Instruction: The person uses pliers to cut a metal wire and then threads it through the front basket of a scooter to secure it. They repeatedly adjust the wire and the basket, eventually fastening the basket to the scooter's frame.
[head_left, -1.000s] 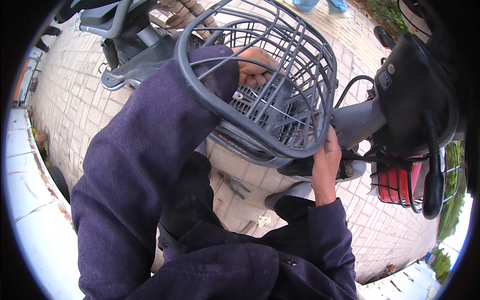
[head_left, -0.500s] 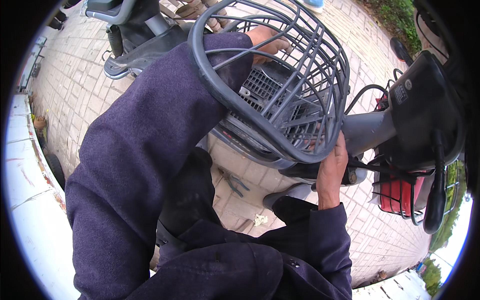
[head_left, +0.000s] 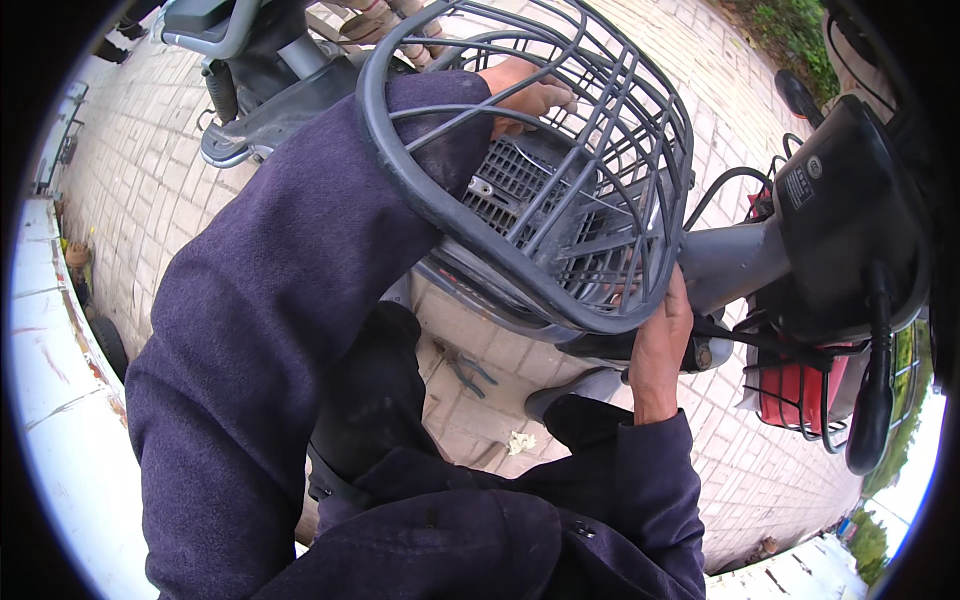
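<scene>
A dark grey wire basket [head_left: 590, 150] sits tilted over the front of a scooter. My left hand [head_left: 530, 100] reaches inside it beneath the upper bars, fingertips pinched together; what they hold, if anything, is too small to make out. The basket's floor [head_left: 515, 175] is a slotted grid with a small metal fitting. My right hand [head_left: 662, 340] grips the basket's lower right side from outside, its fingertips partly hidden behind the bars, beside the grey steering column [head_left: 735, 255]. A pair of pliers [head_left: 465, 375] lies on the paving below.
Another scooter [head_left: 250, 110] stands at upper left. A black scooter panel [head_left: 840, 210] with a mirror is at right, over a red load in a wire basket [head_left: 785, 390]. A white ledge [head_left: 65, 390] runs along the left. Brick paving [head_left: 150, 190] lies below, with a crumpled scrap [head_left: 521, 441].
Since a second ago, my left hand has moved up inside the basket, fingers now less curled. The basket and my right hand have shifted slightly right and down in view.
</scene>
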